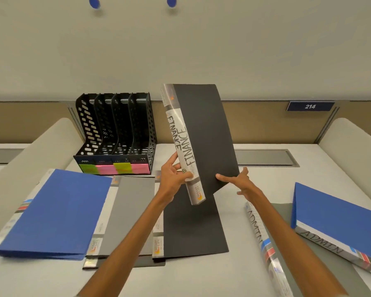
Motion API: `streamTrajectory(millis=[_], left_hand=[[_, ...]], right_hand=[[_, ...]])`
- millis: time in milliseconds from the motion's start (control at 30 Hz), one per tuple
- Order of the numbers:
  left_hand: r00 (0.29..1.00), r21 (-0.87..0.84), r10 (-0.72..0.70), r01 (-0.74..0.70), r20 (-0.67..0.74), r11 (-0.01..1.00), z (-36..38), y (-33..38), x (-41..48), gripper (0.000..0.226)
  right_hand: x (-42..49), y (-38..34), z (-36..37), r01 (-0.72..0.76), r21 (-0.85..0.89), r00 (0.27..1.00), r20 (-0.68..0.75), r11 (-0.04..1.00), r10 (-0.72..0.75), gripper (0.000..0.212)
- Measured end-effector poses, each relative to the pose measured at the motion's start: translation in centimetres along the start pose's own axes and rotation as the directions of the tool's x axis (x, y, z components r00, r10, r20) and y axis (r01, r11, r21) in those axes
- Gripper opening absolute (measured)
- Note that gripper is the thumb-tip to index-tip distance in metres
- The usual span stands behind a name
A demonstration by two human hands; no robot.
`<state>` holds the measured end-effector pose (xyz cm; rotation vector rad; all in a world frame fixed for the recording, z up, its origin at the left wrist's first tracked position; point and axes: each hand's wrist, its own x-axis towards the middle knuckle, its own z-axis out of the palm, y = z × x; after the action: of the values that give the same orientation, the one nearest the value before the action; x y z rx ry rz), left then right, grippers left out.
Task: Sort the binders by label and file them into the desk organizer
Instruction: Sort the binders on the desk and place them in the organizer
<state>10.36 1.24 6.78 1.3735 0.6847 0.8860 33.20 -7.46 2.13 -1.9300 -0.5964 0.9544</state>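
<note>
I hold a black binder upright above the desk, its white spine marked FINANCE turned toward me. My left hand grips the lower spine. My right hand pinches the cover's lower right corner. The black desk organizer, with several empty slots and green and pink sticky labels on its front, stands at the back left. Flat on the desk lie a blue binder, a grey binder and a black binder. At the right lie a grey binder and a blue binder, both marked ADMIN.
Low rounded partitions flank the desk on both sides. A grey cable tray lid sits in the desk at the back right. A blue sign reading 214 hangs on the back wall panel.
</note>
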Motion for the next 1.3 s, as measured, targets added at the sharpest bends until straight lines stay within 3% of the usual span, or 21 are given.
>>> streamTrajectory(millis=[233,367,633,833,1100,1300], left_hand=[[0.984,-0.032,-0.145,0.149,0.106,0.988,-5.3,-0.3,-0.1,0.065],[0.968,-0.018,-0.247,0.248,0.051,0.969,-7.1,-2.3,-0.5,0.057],[0.929,0.086,-0.361,0.368,-0.080,0.926,-7.9,-8.1,-3.6,0.041],[0.814,-0.019,-0.486,0.507,-0.319,0.862,-8.8,-10.6,-5.7,0.045],[0.819,0.220,-0.317,0.461,-0.478,0.860,-9.4,-11.8,-7.0,0.036],[0.834,0.336,-0.232,0.434,-0.500,0.836,-9.2,-11.9,-8.3,0.038]], right_hand=[[0.6,0.2,1.1,0.060,0.095,0.975,0.208,0.994,-0.079,0.086],[0.0,2.8,2.6,0.073,0.094,0.993,0.086,0.993,-0.081,0.073],[-2.4,10.0,5.6,-0.077,0.075,0.997,-0.021,0.994,0.079,0.078],[-3.5,11.6,7.2,-0.122,-0.080,0.991,-0.064,0.989,0.117,0.076],[-5.2,11.8,9.6,-0.093,-0.337,0.984,-0.175,0.937,0.034,0.089],[-6.1,11.9,10.5,-0.065,-0.550,0.974,-0.216,0.833,-0.066,0.093]])
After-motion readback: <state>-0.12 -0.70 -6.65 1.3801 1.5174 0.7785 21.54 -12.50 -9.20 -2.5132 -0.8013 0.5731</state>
